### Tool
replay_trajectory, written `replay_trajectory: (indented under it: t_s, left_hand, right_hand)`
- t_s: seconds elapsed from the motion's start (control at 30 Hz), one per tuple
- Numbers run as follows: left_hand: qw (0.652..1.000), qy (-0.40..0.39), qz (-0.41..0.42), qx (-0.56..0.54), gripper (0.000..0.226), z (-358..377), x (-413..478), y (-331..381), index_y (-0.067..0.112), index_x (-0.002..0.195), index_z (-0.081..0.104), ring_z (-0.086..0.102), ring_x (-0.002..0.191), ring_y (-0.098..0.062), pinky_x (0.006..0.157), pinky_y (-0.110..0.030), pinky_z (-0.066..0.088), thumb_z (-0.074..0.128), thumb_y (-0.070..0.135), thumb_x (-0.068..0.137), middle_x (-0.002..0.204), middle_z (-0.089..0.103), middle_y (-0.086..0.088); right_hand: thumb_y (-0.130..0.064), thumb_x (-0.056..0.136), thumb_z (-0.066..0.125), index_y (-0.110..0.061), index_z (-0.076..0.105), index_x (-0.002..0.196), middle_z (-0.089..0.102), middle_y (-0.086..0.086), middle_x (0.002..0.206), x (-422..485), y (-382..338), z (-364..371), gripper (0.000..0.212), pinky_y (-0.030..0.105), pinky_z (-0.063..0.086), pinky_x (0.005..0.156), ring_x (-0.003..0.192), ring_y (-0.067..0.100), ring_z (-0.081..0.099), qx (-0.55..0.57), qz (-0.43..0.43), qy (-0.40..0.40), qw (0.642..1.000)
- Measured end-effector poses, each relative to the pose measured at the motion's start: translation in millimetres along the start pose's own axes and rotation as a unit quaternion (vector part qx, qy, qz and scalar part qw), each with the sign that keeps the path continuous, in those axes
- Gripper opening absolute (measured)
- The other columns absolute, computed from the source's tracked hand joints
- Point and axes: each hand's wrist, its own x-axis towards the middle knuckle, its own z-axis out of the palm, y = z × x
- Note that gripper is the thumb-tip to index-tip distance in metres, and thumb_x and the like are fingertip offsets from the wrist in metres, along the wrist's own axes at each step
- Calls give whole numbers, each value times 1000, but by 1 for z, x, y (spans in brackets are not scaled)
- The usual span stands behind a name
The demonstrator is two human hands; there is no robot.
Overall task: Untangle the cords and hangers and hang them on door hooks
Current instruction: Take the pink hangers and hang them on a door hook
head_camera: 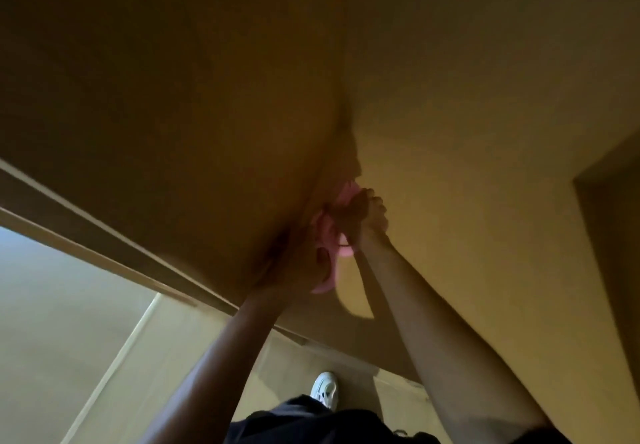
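Hands, left hand [298, 268], right hand [367, 217], gripping blurred pink bundle [328, 234]

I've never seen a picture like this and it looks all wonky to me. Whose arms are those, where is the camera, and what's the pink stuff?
There is no machine here, only a person. The one picture comes from a camera worn on their head, looking forward and down, so you see their own two arms reaching away from you. The right hand has its fingers curled round a pink thing, held up in front of a tan wall or door. The left hand is at the pink thing's lower part, but it is too blurred to tell whether its grip is closed. The blur also hides whether the pink thing is a hanger or a cord. At the bottom are the person's dark clothes and one white shoe.
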Motion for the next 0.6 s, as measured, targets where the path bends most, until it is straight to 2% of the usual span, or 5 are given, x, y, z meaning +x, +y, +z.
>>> replay_trajectory:
  t_s: [0.17, 0.27, 0.37, 0.5, 0.6]
  left_hand:
    - [986, -58, 152, -38, 28, 35, 5, -6, 17, 74, 79, 70, 66, -19, 73, -34, 52, 54, 18, 88, 72, 74, -3]
    - [985, -50, 161, -36, 24, 30, 7, -2, 14, 76, 77, 70, 68, -24, 73, -35, 52, 57, 20, 87, 74, 73, -6]
    - [981, -79, 73, -161, 20, 32, 8, -2, 29, 64, 70, 64, 61, -4, 68, -12, 45, 72, 49, 67, 64, 68, 12]
    - [968, -81, 72, -225, 23, 28, 5, 1, 27, 58, 67, 65, 63, -4, 66, -16, 46, 75, 48, 65, 59, 65, 12]
    - [949, -81, 49, -300, 17, 1, 3, 2, 18, 77, 73, 69, 90, -18, 72, -22, 45, 72, 35, 75, 92, 74, -1]
  right_hand:
    - [-36, 90, 51, -4, 44, 122, 55, 15, 124, 7, -27, 32, 45, 42, 40, 92, 111, 33, 53, -42, 5, 71, 997]
    - [-32, 85, 59, -4, 47, 122, 58, 16, 123, 10, -32, 30, 48, 43, 41, 98, 113, 35, 55, 30, 25, 10, 999]
    - [-35, 89, 54, -7, 59, 114, 64, 16, 116, 10, -26, 25, 37, 41, 45, 96, 109, 33, 60, 57, 1, -21, 998]
    - [-19, 83, 60, -7, 67, 100, 70, 17, 102, 0, -11, 13, 22, 43, 53, 85, 97, 34, 66, 163, -47, -33, 985]
    - [-8, 76, 60, -14, 68, 89, 72, 14, 90, -11, 3, -11, 17, 44, 56, 80, 86, 31, 68, 261, -46, -44, 963]
